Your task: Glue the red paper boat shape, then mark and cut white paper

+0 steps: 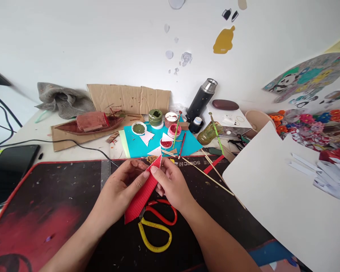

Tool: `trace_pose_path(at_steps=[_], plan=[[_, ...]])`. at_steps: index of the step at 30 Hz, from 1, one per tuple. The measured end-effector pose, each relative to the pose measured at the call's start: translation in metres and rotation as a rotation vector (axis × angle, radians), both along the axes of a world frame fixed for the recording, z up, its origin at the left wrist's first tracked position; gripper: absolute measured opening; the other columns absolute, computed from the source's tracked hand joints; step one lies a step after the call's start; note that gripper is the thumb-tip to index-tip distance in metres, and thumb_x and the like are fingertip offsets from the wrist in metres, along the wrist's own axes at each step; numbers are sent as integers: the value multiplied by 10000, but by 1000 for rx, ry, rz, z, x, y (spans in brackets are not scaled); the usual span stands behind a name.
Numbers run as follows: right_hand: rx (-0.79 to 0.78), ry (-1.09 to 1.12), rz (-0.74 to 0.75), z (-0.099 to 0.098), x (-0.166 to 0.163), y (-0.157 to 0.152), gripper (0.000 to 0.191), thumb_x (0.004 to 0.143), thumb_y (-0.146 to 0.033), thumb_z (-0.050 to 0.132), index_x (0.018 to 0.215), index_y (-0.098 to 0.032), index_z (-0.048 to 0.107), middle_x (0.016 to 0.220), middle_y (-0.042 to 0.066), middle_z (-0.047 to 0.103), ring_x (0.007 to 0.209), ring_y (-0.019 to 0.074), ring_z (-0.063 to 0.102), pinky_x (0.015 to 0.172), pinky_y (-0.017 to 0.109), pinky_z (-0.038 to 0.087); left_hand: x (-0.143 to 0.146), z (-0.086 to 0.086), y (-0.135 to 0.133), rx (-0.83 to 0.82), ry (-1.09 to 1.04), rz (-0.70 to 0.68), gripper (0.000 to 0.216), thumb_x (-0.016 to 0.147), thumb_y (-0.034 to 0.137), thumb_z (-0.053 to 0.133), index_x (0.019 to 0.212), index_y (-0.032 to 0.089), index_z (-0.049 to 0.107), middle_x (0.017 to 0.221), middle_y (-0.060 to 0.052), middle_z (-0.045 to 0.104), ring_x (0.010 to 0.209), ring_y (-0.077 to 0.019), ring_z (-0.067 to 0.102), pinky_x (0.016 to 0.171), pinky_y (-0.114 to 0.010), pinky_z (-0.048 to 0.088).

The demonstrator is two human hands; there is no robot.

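We see both hands at a red ridged piece above the dark mat, its narrow top end between them and its wider lower end slanting down toward us. The left hand pinches it near the top, thumb flat on the ridges; the right hand pinches just beside, thumb at the upper edge, while we cannot make out all the fingers behind. Under the piece lie scissors with one yellow and one red handle, their blades hidden from us. Beyond the hands, we find a blue sheet bearing paint pots, and to its left a reddish-brown model boat resting on cardboard.
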State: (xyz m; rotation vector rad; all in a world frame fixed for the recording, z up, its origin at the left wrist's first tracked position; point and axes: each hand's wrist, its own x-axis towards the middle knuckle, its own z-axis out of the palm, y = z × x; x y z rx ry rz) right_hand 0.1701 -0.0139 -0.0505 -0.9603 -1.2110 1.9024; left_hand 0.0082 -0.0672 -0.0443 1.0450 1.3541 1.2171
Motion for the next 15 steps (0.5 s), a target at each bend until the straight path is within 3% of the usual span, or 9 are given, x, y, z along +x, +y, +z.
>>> trace_pose_path(at_steps=[7, 15], plan=[[14, -21, 23, 0, 3, 2, 460, 948, -653, 724, 995, -219, 578, 594, -112, 497, 419, 76, 406, 417, 215, 309, -8, -4, 0, -17, -50, 45, 283, 935, 525, 822, 987, 262, 733, 1017, -18, 754, 958, -201, 703, 871, -287, 570], [54, -9, -117, 0, 11, 13, 426, 965, -637, 725, 949, -224, 618, 509, -110, 479, 396, 85, 394, 411, 216, 280, -12, -1, 3, -74, -163, 48, 311, 861, 530, 891, 927, 260, 754, 967, -15, 752, 913, -191, 671, 824, -265, 561]])
